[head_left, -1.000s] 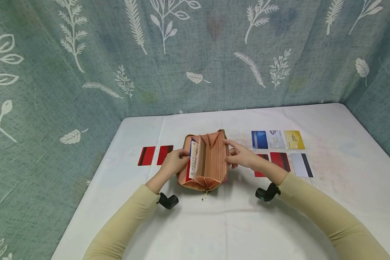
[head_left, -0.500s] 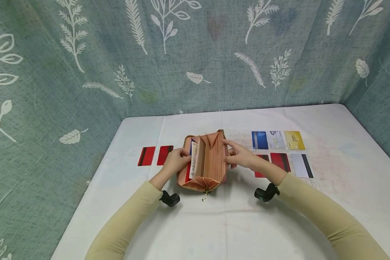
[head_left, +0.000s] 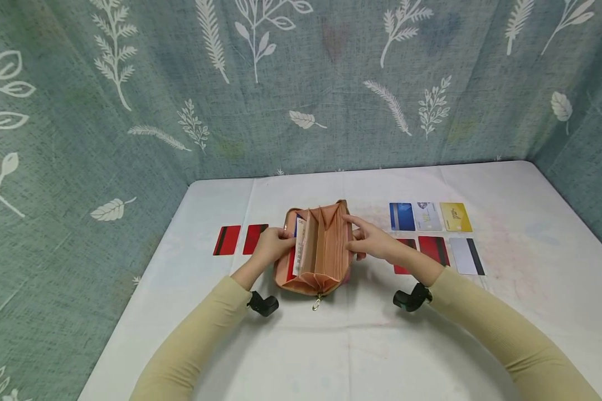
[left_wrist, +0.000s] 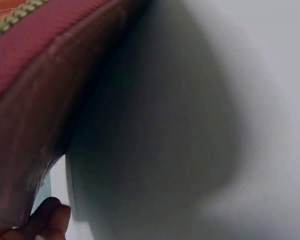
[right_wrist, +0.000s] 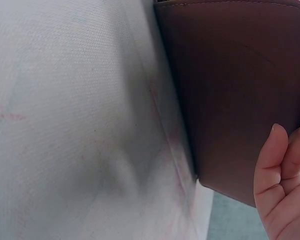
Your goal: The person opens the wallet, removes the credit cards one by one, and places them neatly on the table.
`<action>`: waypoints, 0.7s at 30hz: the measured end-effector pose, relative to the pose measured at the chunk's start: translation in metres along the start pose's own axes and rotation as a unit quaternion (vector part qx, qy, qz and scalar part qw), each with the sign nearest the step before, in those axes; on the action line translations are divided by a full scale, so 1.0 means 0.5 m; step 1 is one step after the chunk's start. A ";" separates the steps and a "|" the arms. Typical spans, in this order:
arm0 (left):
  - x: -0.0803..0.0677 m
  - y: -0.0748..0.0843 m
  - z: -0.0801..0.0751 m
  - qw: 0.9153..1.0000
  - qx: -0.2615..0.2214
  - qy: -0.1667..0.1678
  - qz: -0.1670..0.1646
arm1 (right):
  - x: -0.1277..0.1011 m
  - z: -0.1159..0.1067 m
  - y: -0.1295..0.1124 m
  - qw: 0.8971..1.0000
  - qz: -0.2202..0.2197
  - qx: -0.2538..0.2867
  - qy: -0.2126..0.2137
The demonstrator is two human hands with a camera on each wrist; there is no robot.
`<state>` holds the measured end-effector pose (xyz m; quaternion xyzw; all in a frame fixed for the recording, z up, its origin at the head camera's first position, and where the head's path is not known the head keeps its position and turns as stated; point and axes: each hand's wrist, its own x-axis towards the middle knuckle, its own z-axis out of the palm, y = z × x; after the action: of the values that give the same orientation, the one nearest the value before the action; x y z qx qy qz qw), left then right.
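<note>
Your wallet [head_left: 315,248] stands unzipped and spread wide at the middle of the table [head_left: 331,345], a little nearer the far edge than the near one, its zip pull hanging toward you. Judging by what lies around it, the work is partly through: a white slip or card [head_left: 299,245] and something red beside it already sit in the leftmost pocket, while eight cards lie outside. Two red cards [head_left: 239,239] lie to the wallet's left. Toward the right edge there is a far row of blue card [head_left: 401,216], pale card [head_left: 428,215] and yellow card [head_left: 455,216], and a near row of two red ones and a white card [head_left: 467,255], the closest red one partly hidden behind your right wrist.

Your left hand [head_left: 272,245] grips the wallet's left wall, fingers curled over its rim right at the white slip; whether you pinch the slip itself I cannot tell. Your right hand [head_left: 373,240] holds the right wall, thumb and fingers bent around its top edge, keeping the pockets fanned open. The wrist views show only the wallet's brown outer sides close against each hand. The wallet sits directly between your hands, touching both; neither hand holds a loose card.
</note>
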<state>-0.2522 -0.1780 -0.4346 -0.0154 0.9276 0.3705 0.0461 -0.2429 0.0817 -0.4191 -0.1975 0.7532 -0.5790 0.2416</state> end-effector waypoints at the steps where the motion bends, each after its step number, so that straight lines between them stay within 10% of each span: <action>1: 0.000 0.002 0.000 1.000 -0.003 0.001 -0.008 | -0.001 -0.001 0.000 1.000 0.000 0.000 0.000; 21: 0.011 0.002 -0.013 0.989 -0.119 -0.025 -0.086 | 0.000 -0.014 0.010 1.000 0.006 0.008 -0.003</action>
<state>-0.2582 -0.1816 -0.4299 -0.0915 0.8707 0.4729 0.0991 -0.2473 0.0886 -0.4225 -0.1929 0.7491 -0.5829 0.2485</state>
